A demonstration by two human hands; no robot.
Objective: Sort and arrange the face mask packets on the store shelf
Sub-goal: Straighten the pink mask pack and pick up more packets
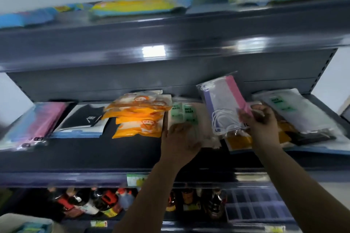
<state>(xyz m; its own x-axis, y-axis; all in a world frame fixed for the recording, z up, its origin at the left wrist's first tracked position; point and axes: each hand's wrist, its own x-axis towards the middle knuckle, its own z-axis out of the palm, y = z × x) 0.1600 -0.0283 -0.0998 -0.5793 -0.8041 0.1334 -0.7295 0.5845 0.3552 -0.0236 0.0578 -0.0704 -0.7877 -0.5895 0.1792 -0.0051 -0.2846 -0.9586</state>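
Right hand (262, 122): pinches clear packet (224, 103), lifted.
Left hand (180, 142): flat on green-label pile (184, 114).
Advice: steady pile, lay packet squarely.

orange packets (139, 117), pink-and-lilac striped packet (225, 104), green-labelled packets (184, 112), dark grey shelf (94, 149).

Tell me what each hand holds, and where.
The right hand pinches the clear mask packet at its right edge. The left hand rests on the green-label packets; its grip cannot be told.
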